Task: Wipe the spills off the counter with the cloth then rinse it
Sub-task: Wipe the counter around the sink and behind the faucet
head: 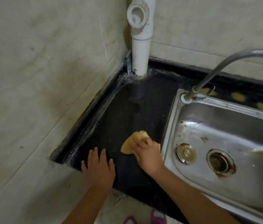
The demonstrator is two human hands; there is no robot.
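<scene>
One cloth [131, 143] under right hand's [147, 156] grip; left hand [99, 168] flat on counter [135, 110]

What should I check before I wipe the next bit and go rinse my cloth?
1. Cloth under the right hand, on the counter: ok.
2. Left hand flat on the counter, apart from the cloth: ok.
3. Spills behind the sink wiped: not ok, yellow patches remain.
4. Faucet spout over the basin: cannot tell, it runs out of view.
5. Sink drain open for rinsing: ok.
</scene>
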